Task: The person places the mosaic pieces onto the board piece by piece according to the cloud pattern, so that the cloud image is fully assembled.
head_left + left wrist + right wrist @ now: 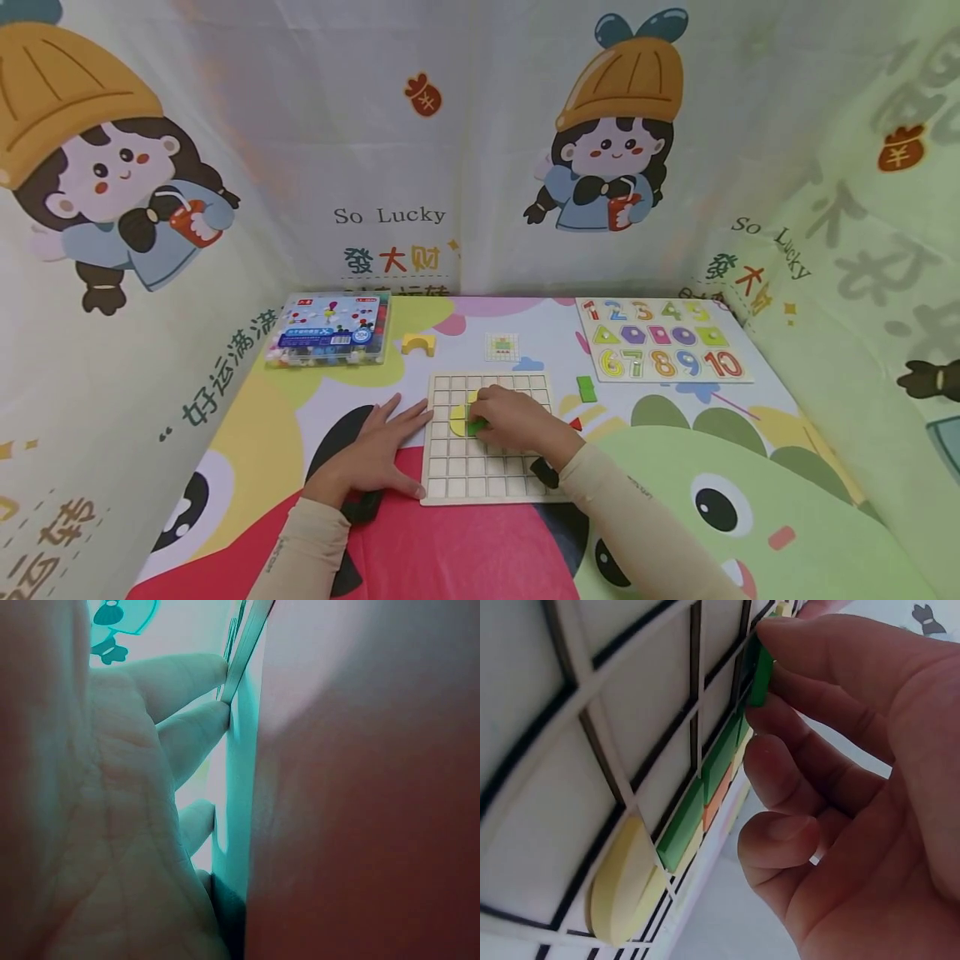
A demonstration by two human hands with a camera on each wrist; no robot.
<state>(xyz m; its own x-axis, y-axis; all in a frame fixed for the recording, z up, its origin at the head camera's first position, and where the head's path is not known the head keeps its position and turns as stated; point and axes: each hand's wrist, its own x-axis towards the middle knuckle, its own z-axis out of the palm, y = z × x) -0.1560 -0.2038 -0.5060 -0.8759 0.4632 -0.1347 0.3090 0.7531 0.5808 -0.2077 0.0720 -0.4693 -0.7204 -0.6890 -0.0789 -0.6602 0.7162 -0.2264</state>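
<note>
A pale wooden grid board lies on the table. My right hand is over its middle and pinches a small green tile between thumb and fingertips, right at the grid. In the right wrist view, other green tiles, an orange tile and a yellow rounded piece sit in the squares. Along the board's left edge, my left hand lies with fingers spread; its fingertips touch that edge in the left wrist view.
Behind the board lie a small pattern card and a yellow arch block. A clear box of colourful parts stands back left; a number and shape puzzle lies back right. Green pieces and a red piece are right of the board.
</note>
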